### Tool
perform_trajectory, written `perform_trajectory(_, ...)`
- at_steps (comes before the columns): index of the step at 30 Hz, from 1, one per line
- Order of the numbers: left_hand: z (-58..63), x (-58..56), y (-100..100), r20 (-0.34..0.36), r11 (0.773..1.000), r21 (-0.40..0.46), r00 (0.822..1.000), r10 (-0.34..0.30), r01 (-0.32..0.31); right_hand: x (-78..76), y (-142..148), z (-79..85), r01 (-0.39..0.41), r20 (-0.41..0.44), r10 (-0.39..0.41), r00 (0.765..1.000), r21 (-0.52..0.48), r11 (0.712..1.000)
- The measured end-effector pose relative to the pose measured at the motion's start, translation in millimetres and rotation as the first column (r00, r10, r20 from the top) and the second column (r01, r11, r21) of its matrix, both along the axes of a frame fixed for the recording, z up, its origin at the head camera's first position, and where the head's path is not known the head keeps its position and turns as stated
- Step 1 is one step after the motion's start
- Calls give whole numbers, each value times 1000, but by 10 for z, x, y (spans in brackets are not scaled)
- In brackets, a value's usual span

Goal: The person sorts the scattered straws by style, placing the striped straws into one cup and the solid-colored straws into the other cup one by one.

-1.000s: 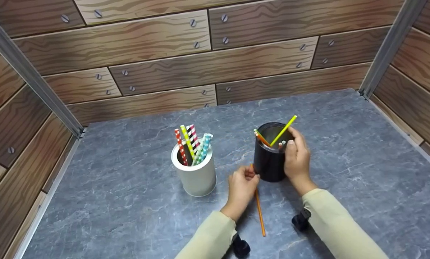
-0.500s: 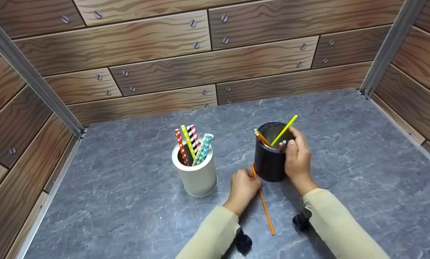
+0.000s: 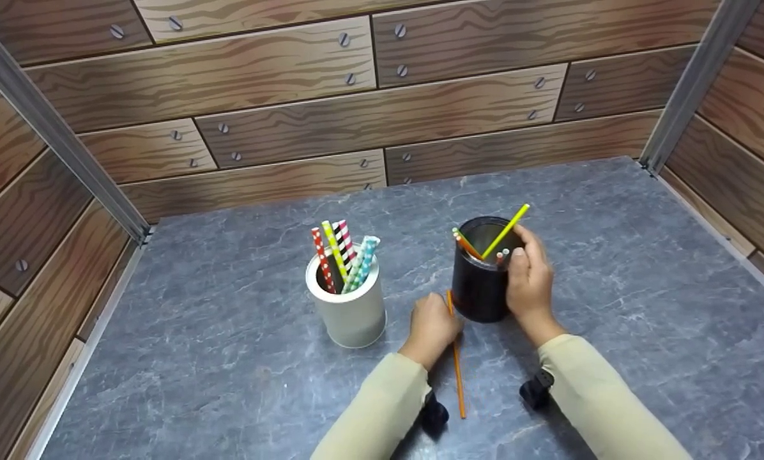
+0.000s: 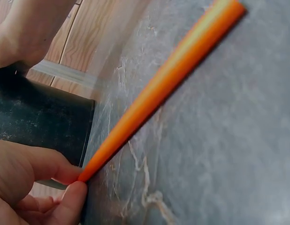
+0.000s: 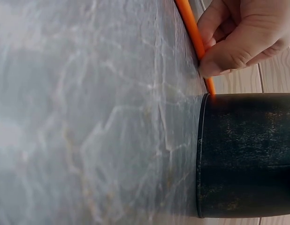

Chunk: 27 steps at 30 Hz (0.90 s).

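Observation:
My left hand [image 3: 432, 326] pinches an orange straw [image 3: 458, 383] between thumb and fingertips. The straw lies along the tabletop, its far end beside the base of a black can [image 3: 478, 291]; in the left wrist view the orange straw [image 4: 135, 112] runs from the fingertips toward the top right. My right hand [image 3: 530, 284] holds the black can by its right side, thumb near the rim and fingers round the back. A yellow straw [image 3: 506, 230] leans out of this can, with several other straw ends at its rim. The right wrist view shows the left hand [image 5: 248, 37] close by the can's base.
Left of my hands stands a white can [image 3: 353, 319] with several patterned straws [image 3: 340, 255], some dotted, some striped. The grey marbled tabletop [image 3: 216, 332] is bounded by wood-print panels [image 3: 280, 76] at the back and sides. Dark wrist cameras [image 3: 434, 415] hang under both sleeves.
The orange straw's near end swung right, then back left, while my left hand shifted its fingers on it. The right hand and the black can have stayed in place.

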<state>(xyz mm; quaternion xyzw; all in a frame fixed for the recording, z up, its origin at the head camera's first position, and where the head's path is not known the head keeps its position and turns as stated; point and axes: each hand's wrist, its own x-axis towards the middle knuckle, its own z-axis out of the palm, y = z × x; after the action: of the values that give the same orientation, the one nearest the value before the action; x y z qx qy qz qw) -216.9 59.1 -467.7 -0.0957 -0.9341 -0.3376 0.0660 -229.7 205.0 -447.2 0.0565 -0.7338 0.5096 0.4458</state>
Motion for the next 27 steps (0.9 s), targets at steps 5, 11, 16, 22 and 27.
perform_trajectory(5, -16, -2, -7, 47, 999, 23, 999, 24, -25, -15, 4, -13, -1, 18, 1, 1000, -5, 1000)
perform_trajectory(11, -9, -23, -47, 218, 989, 117, 974, 65, -92, -3, -8, 3, 13, 34, -13, 999, -5, 1000)
perform_trajectory(16, -15, -39, -95, 307, 967, 214, 949, 68, -138, 43, -53, 72, -5, 30, 5, 1000, -1, 1000)
perform_trajectory(22, -64, -36, -134, 387, 869, 451, 922, 14, -203, 8, -22, 33, -3, 11, 3, 1000, -7, 1000)
perform_trajectory(27, -125, -31, -155, 381, 796, 565, 925, -17, -218, -9, 0, 0, 0, 10, 0, 1000, -8, 1000)
